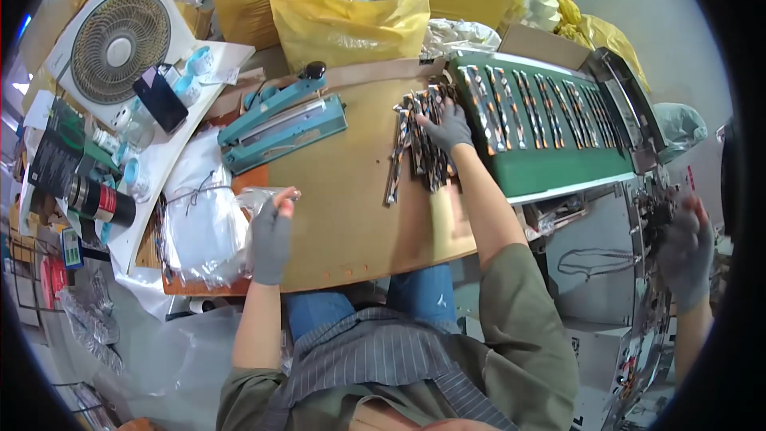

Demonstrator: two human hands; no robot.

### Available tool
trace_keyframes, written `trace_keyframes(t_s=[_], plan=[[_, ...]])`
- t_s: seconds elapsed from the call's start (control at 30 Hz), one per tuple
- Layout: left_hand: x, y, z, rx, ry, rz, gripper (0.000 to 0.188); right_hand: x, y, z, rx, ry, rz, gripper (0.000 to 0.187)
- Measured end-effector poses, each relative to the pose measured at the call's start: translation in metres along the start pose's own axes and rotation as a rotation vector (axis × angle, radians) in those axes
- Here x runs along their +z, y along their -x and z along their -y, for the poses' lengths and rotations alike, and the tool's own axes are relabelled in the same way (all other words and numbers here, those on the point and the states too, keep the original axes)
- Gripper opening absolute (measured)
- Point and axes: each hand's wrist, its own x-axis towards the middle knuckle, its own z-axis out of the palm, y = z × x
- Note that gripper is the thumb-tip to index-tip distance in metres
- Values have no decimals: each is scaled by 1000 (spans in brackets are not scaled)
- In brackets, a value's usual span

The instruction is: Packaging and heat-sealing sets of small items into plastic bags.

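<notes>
My left hand [272, 239], in a grey fingerless glove, is closed at the left of the brown work board. Its thumb and fingertips pinch the edge of a clear plastic bag [252, 198]. My right hand [448, 129], gloved alike, lies over a pile of slim, dark wrapped sticks [427, 161] with orange and white marks. Its thumb and fingers are spread across them, and the palm covers part of the pile. Beside it, similar sticks lie in spaced rows on a green conveyor belt [550, 169].
A teal bag sealer [283, 132] stands on the board [343, 231], near a stack of clear bags [203, 223]. Behind is a yellow sack [343, 36] of sticks. A side table holds a fan [120, 48], phone [160, 100] and black flask [101, 199]. Another person's gloved hand [685, 259] is at right.
</notes>
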Motion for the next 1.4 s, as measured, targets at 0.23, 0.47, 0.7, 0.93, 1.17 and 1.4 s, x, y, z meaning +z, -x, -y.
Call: trace_keyframes(t_s=[0.23,0.47,0.7,0.93,1.17,1.4], plan=[[82,-76,118,149,-514,-69,43,48,3,-16,-31,-183,-18,100],[121,-99,115,322,-554,62,54,40,65,3,-143,-758,-46,52],[120,-105,116,364,-591,61,54,18,214,-33,-458,-167,-186,46],[119,-99,116,288,-691,212,64,20,230,-36,-440,-81,-237,44],[98,-71,112,334,-631,246,56,19,232,-34,-435,-96,-258,45],[94,-62,123,358,-645,162,54,19,231,-34,-437,-99,-213,47]])
